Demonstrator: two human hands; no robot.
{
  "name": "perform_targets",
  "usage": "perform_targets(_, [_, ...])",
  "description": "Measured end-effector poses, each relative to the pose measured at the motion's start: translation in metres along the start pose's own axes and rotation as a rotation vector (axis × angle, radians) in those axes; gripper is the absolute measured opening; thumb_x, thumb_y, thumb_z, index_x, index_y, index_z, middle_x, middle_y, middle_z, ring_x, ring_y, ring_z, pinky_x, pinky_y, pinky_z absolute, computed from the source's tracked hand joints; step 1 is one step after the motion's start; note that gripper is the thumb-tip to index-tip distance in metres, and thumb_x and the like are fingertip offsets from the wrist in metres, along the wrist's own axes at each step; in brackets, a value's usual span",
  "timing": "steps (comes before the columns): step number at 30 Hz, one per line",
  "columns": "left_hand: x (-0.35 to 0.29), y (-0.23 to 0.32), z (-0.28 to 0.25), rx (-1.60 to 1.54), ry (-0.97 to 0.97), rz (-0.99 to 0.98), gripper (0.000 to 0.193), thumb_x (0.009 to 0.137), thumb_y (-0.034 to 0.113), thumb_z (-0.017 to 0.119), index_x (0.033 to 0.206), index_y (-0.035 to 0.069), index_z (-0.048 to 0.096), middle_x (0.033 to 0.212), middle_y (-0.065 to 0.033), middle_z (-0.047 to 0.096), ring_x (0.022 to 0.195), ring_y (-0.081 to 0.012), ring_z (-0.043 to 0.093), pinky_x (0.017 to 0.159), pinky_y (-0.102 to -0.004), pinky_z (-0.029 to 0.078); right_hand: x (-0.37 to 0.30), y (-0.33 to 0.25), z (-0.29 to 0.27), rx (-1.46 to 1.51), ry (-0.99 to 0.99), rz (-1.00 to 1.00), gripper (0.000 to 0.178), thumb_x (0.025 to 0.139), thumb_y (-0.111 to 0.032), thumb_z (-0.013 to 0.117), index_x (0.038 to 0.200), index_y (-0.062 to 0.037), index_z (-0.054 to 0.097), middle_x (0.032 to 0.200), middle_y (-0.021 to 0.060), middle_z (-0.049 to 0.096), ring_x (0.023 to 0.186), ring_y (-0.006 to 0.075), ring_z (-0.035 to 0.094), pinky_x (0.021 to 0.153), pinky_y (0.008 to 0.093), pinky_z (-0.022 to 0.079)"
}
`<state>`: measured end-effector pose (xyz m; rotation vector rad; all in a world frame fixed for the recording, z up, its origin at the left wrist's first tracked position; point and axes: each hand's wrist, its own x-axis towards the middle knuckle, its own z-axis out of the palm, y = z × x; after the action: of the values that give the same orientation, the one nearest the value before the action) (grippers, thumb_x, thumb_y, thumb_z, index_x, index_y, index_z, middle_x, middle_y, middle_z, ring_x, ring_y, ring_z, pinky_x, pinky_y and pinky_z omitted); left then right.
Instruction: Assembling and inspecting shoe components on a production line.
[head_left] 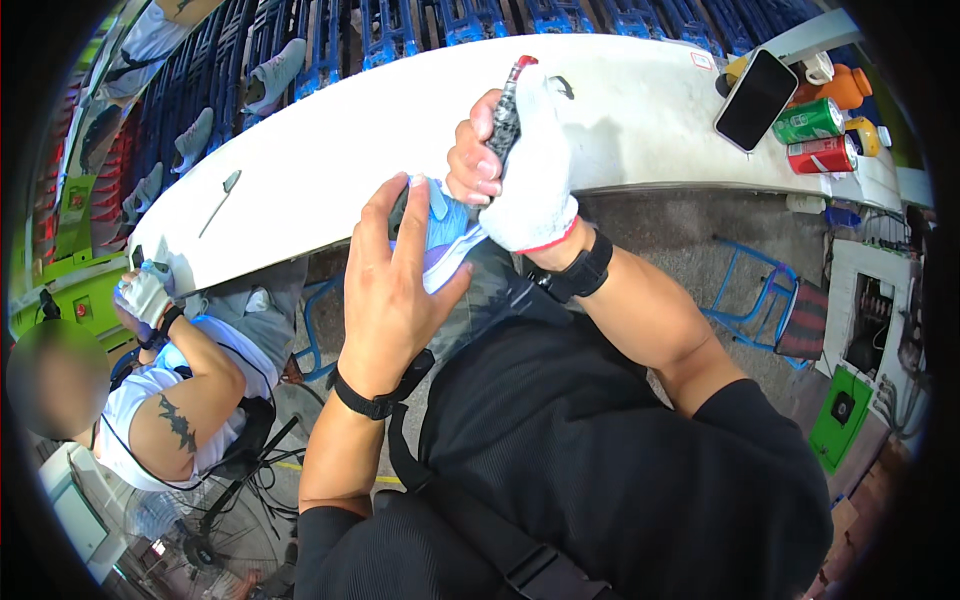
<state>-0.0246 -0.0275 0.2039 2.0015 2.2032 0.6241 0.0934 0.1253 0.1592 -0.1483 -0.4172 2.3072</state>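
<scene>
My left hand [390, 275] is bare, its fingers bent around a light blue and purple piece [445, 228] with a white edge, which looks like a shoe. Much of that piece is hidden behind the hand. My right hand [520, 175] wears a white glove with a red cuff trim, and its fingers come out bare. It is closed around a slim tool with a mottled black-and-white handle [506, 125]. The tool's red end [525, 62] points up and away from me. Both hands are close together at the near edge of the white table [330, 140].
On the table's right are a phone [757, 100], a green can [808, 121], a red can [822, 155] and orange bottles. A thin tool [218, 205] lies on the left. A co-worker [190, 400] sits at left. Blue racks [460, 20] run behind; a blue stool [750, 290] stands at right.
</scene>
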Motion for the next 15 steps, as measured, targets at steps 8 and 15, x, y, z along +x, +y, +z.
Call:
perform_targets(8, [-0.005, -0.010, -0.002, -0.050, -0.042, -0.019, 0.100, 0.069, 0.016, 0.097, 0.159, 0.007, 0.054, 0.158, -0.0181, 0.051, 0.131, -0.0431, 0.066, 0.102, -0.0496, 0.061, 0.000, 0.000, -0.017, 0.325, -0.296, 0.239, 0.069, 0.115, -0.069, 0.037, 0.090, -0.0091, 0.059, 0.060, 0.0006, 0.045, 0.048, 0.0125, 0.038, 0.048, 0.0309, 0.035])
perform_targets(15, [-0.008, -0.001, -0.002, -0.011, -0.042, -0.012, 0.103, 0.069, 0.016, 0.098, 0.161, 0.007, 0.052, 0.158, -0.0195, 0.051, 0.131, -0.0441, 0.066, 0.102, -0.0501, 0.062, -0.010, 0.006, -0.006, 0.026, -0.006, -0.010, 0.067, 0.115, -0.067, 0.038, 0.091, -0.0095, 0.060, 0.061, 0.0025, 0.050, 0.048, 0.0146, 0.045, 0.048, 0.0321, 0.039])
